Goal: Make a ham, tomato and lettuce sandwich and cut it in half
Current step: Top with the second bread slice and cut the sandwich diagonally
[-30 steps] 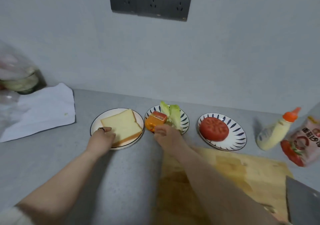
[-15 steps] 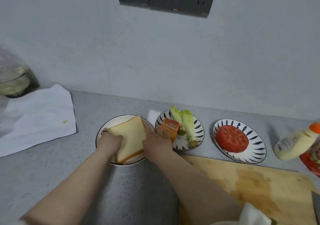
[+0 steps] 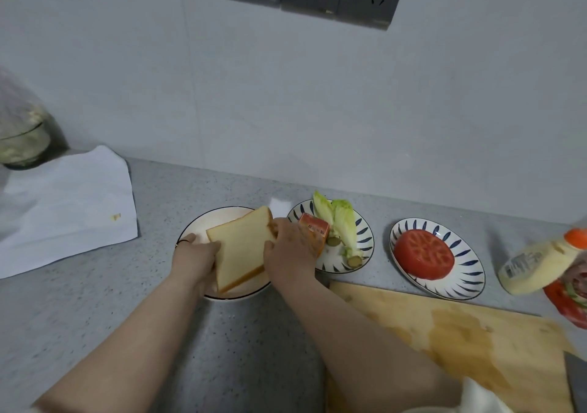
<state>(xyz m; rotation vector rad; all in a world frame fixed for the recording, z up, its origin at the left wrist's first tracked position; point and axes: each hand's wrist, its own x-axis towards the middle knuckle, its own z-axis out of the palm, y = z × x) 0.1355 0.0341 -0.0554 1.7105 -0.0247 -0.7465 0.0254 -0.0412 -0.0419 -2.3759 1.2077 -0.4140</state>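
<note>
1. Gripping the bread (image 3: 241, 247) from both sides, the left hand (image 3: 193, 258) holds its left edge and the right hand (image 3: 290, 250) curls round its right edge, over a white plate (image 3: 222, 217) at centre frame.
2. Just right, a patterned plate (image 3: 365, 247) carries lettuce (image 3: 344, 225) and an orange packet (image 3: 314, 230), partly hidden by the right hand.
3. Further right, a tomato slice (image 3: 424, 252) lies on a second patterned plate (image 3: 467, 273).
4. A wooden cutting board (image 3: 444, 327) fills the lower right, with a knife blade (image 3: 576, 377) at the frame's edge.
5. A sauce bottle (image 3: 540, 261) sits at far right; white paper (image 3: 63, 209) lies at left on the grey counter (image 3: 95, 301).
</note>
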